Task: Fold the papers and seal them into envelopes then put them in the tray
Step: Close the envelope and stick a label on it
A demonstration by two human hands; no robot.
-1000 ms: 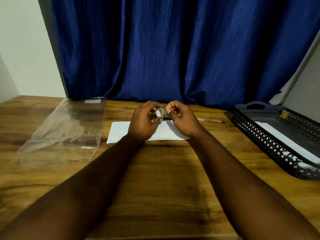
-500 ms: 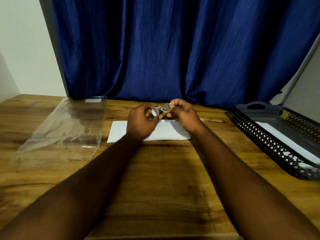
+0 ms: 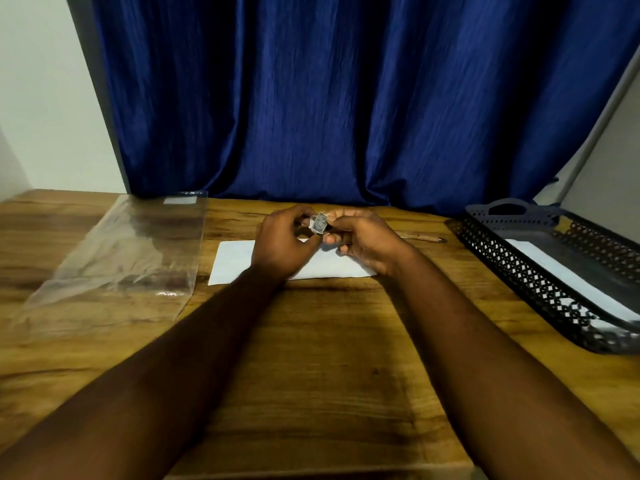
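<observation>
A white envelope (image 3: 235,261) lies flat on the wooden table (image 3: 311,358), partly under my hands. Just above it, my left hand (image 3: 284,240) and my right hand (image 3: 363,240) pinch a small silvery object (image 3: 319,223) between their fingertips; it looks like a small roll of tape, though I cannot tell for sure. At the right stands a black perforated tray (image 3: 519,268) with a white envelope (image 3: 568,278) lying inside it.
A clear plastic sleeve (image 3: 121,261) lies flat at the left of the table. A pencil (image 3: 422,237) rests behind my right hand. A dark blue curtain (image 3: 346,98) hangs along the table's far edge.
The small object has turned between my fingertips and shifted slightly. Both hands stay over the envelope's far edge, close together.
</observation>
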